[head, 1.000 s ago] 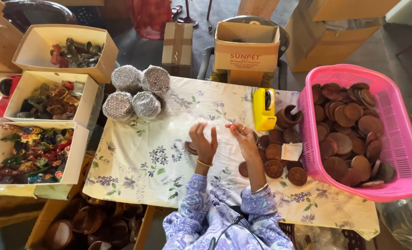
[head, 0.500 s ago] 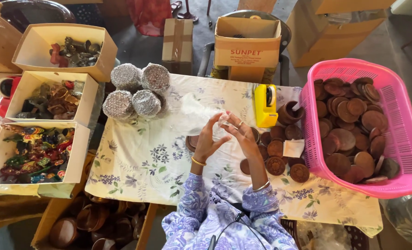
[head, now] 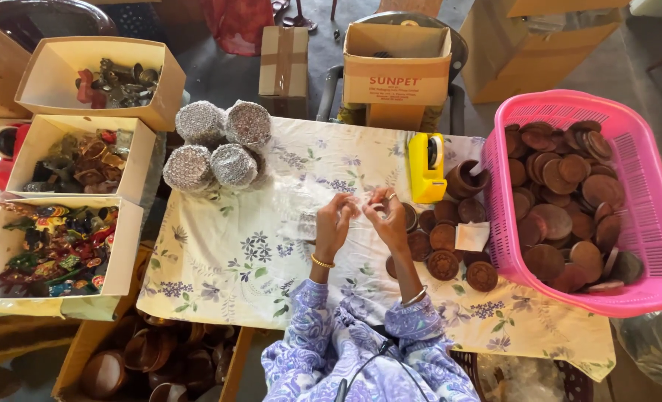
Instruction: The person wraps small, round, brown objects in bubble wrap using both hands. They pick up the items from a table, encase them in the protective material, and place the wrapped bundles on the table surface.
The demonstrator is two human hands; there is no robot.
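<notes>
My left hand [head: 335,223] and my right hand [head: 385,217] are raised together over the floral tablecloth [head: 227,253], fingertips nearly touching. They pinch something small and pale between them; I cannot tell what it is. Just right of my right hand lie several round brown clay discs [head: 444,253] and a small white paper [head: 471,236]. A yellow tape dispenser [head: 425,167] stands beyond them.
A pink plastic basket [head: 644,246] full of brown discs sits at the right. Silver-wrapped round bundles [head: 215,145] are stacked at the table's far left. Open cardboard boxes [head: 63,246] of colourful trinkets line the left side. More cardboard boxes [head: 396,71] stand behind the table.
Both hands have lifted off the cloth and come together, fingertips meeting, where a second ago they rested apart and lower.
</notes>
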